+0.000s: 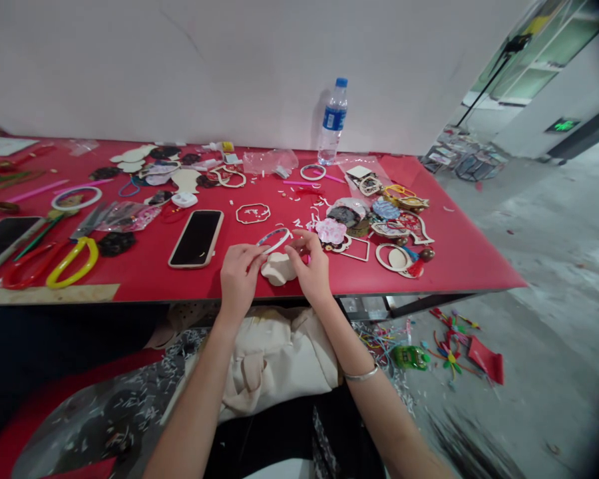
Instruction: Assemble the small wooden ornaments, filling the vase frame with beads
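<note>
Left hand (239,279) pinches a thin oval hoop (274,240), white with a blue inner strip, at its lower-left edge between thumb and fingers. Right hand (312,266) is curled, fingertips (295,242) drawn together at the hoop's right end; can't tell if they're actually pinching it. Hoop sits between the hands, tilted, just above a cream rounded cutout (278,269) lying on the red table (429,259). Pink flower-shaped piece (331,231) lies just beyond the right hand. Phone in a tan case (196,238) is left of the left hand, octagonal wooden frame (253,213) ahead of the hoop. Silver bangle (361,374) on right wrist. Yellow plastic loop (72,263) well off to the left, plastic water bottle (332,123) at the table's far edge.
</note>
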`<action>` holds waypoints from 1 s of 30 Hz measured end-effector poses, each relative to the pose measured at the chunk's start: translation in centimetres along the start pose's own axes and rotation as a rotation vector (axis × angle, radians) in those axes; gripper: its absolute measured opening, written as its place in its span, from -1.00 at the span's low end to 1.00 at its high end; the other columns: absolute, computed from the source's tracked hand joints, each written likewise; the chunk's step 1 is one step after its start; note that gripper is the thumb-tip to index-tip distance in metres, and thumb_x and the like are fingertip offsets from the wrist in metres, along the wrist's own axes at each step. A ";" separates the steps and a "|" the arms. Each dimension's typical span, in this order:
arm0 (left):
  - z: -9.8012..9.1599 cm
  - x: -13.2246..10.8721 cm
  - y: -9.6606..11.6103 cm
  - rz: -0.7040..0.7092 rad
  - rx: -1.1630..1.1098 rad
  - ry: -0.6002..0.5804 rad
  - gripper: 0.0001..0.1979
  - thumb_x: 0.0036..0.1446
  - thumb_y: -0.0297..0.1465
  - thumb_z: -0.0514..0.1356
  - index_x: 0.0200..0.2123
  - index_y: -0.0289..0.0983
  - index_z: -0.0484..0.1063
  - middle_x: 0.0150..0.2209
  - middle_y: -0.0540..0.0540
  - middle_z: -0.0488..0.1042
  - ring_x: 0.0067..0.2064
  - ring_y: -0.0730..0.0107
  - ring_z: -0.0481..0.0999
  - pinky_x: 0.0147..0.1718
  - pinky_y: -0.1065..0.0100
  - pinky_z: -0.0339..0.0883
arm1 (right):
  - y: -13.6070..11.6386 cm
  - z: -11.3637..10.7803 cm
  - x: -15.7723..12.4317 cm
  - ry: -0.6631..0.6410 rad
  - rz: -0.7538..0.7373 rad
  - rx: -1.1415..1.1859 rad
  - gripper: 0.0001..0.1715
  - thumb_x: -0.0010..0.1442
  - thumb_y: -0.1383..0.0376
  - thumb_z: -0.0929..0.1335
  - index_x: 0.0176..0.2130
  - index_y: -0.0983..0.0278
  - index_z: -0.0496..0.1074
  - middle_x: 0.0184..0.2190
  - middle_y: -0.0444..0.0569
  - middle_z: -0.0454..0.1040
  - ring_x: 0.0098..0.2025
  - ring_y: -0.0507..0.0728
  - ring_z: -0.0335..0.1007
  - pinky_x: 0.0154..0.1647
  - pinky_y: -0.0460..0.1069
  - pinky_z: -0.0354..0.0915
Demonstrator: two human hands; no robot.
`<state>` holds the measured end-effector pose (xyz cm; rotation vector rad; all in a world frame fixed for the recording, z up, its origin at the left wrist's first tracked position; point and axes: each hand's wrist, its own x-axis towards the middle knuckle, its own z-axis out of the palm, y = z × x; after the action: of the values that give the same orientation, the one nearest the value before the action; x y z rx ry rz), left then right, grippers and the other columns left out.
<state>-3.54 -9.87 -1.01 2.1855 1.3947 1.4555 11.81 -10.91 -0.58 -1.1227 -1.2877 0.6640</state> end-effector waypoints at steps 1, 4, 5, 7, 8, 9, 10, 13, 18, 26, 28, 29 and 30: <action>0.1 0.0 0.0 0.013 0.015 -0.012 -0.81 0.22 -0.32 0.14 -0.19 -0.20 0.53 -0.28 -0.09 0.48 -0.16 0.28 0.42 -0.10 0.26 0.29 | 0.0 0.0 0.0 -0.017 -0.019 0.015 -0.67 0.18 0.22 0.35 -0.05 0.22 0.32 -0.31 -0.11 0.47 -0.27 0.03 0.41 -0.18 -0.07 0.31; 0.3 0.0 -0.2 0.060 0.027 -0.079 -0.82 0.20 -0.31 0.17 -0.20 -0.19 0.54 -0.30 -0.07 0.48 -0.17 0.29 0.43 -0.10 0.24 0.29 | 0.2 0.1 0.0 -0.049 -0.034 0.020 -0.71 0.14 0.21 0.38 -0.13 0.23 0.32 -0.26 -0.08 0.49 -0.20 0.05 0.44 -0.12 -0.05 0.33; 0.4 -0.1 -0.2 0.072 0.014 -0.108 -0.83 0.20 -0.31 0.17 -0.21 -0.20 0.54 -0.31 -0.07 0.48 -0.18 0.30 0.44 -0.11 0.25 0.30 | 0.3 0.1 0.0 -0.051 -0.024 0.012 -0.71 0.14 0.20 0.39 -0.15 0.23 0.32 -0.26 -0.08 0.49 -0.20 0.05 0.44 -0.13 -0.05 0.33; 0.5 -0.1 -0.3 0.081 -0.021 -0.162 -0.83 0.21 -0.33 0.16 -0.22 -0.20 0.53 -0.31 -0.06 0.47 -0.21 0.33 0.45 -0.16 0.30 0.33 | 0.5 0.2 0.0 -0.047 -0.004 -0.003 -0.71 0.13 0.18 0.40 -0.17 0.24 0.32 -0.27 -0.08 0.50 -0.22 0.05 0.45 -0.14 -0.05 0.34; 0.5 -0.1 -0.3 0.079 -0.037 -0.178 -0.83 0.21 -0.33 0.16 -0.22 -0.21 0.53 -0.32 -0.06 0.47 -0.22 0.34 0.45 -0.18 0.32 0.34 | 0.6 0.2 0.0 -0.046 0.003 -0.009 -0.71 0.13 0.18 0.40 -0.18 0.24 0.33 -0.28 -0.08 0.51 -0.23 0.05 0.46 -0.15 -0.05 0.34; 0.5 -0.1 -0.3 0.074 -0.047 -0.185 -0.83 0.21 -0.34 0.15 -0.22 -0.21 0.53 -0.32 -0.06 0.47 -0.23 0.35 0.45 -0.19 0.34 0.34 | 0.7 0.2 0.0 -0.047 0.008 -0.015 -0.71 0.13 0.17 0.40 -0.17 0.24 0.34 -0.28 -0.07 0.51 -0.23 0.05 0.46 -0.15 -0.05 0.34; 0.6 -0.2 -0.3 0.070 -0.053 -0.189 -0.84 0.21 -0.34 0.15 -0.23 -0.22 0.53 -0.32 -0.06 0.47 -0.24 0.36 0.46 -0.20 0.35 0.34 | 0.7 0.2 0.0 -0.047 0.013 -0.021 -0.71 0.13 0.17 0.40 -0.17 0.24 0.35 -0.28 -0.07 0.52 -0.24 0.05 0.46 -0.16 -0.05 0.34; 0.5 -0.2 -0.3 0.060 -0.069 -0.187 -0.83 0.21 -0.33 0.15 -0.24 -0.23 0.53 -0.33 -0.06 0.47 -0.25 0.38 0.46 -0.20 0.36 0.34 | 0.7 0.3 0.0 -0.059 0.030 -0.025 -0.71 0.13 0.18 0.40 -0.17 0.25 0.36 -0.30 -0.07 0.54 -0.24 0.06 0.47 -0.16 -0.05 0.33; 0.5 -0.3 -0.4 0.034 -0.087 -0.212 -0.82 0.22 -0.33 0.14 -0.22 -0.24 0.53 -0.31 -0.07 0.49 -0.26 0.37 0.48 -0.23 0.35 0.34 | 0.6 0.2 0.3 -0.094 0.052 -0.014 -0.75 0.13 0.19 0.38 -0.20 0.25 0.35 -0.35 -0.09 0.53 -0.28 0.05 0.46 -0.20 -0.05 0.31; 0.4 -0.3 -0.2 0.054 -0.107 -0.213 -0.81 0.23 -0.34 0.12 -0.19 -0.24 0.51 -0.30 -0.08 0.49 -0.25 0.36 0.49 -0.20 0.35 0.34 | 0.6 0.1 0.1 -0.048 0.045 0.025 -0.74 0.09 0.19 0.41 -0.33 0.22 0.25 -0.44 -0.20 0.39 -0.37 0.00 0.35 -0.25 -0.09 0.26; 0.4 -0.3 0.0 0.059 -0.105 -0.215 -0.81 0.23 -0.34 0.13 -0.19 -0.25 0.50 -0.29 -0.08 0.49 -0.24 0.37 0.49 -0.19 0.36 0.34 | 0.7 0.1 0.1 -0.056 0.075 0.089 -0.70 0.10 0.20 0.40 -0.21 0.21 0.24 -0.41 -0.19 0.43 -0.34 0.02 0.38 -0.22 -0.08 0.28; 0.4 -0.3 0.0 0.061 -0.101 -0.212 -0.81 0.23 -0.34 0.13 -0.18 -0.25 0.50 -0.29 -0.08 0.49 -0.24 0.37 0.49 -0.19 0.36 0.34 | 0.7 0.1 0.2 -0.071 0.083 0.106 -0.69 0.12 0.20 0.39 -0.17 0.21 0.24 -0.39 -0.17 0.45 -0.32 0.02 0.40 -0.21 -0.07 0.28; 0.3 -0.3 0.0 0.064 -0.099 -0.208 -0.82 0.23 -0.34 0.13 -0.18 -0.25 0.49 -0.29 -0.08 0.49 -0.24 0.38 0.49 -0.19 0.37 0.34 | 0.7 0.1 0.2 -0.090 0.083 0.110 -0.71 0.14 0.20 0.37 -0.16 0.21 0.25 -0.37 -0.16 0.45 -0.30 0.03 0.40 -0.21 -0.07 0.28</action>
<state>-3.29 -9.97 -1.34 2.2622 1.1709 1.2452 11.90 -10.45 -1.14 -1.0708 -1.2697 0.8459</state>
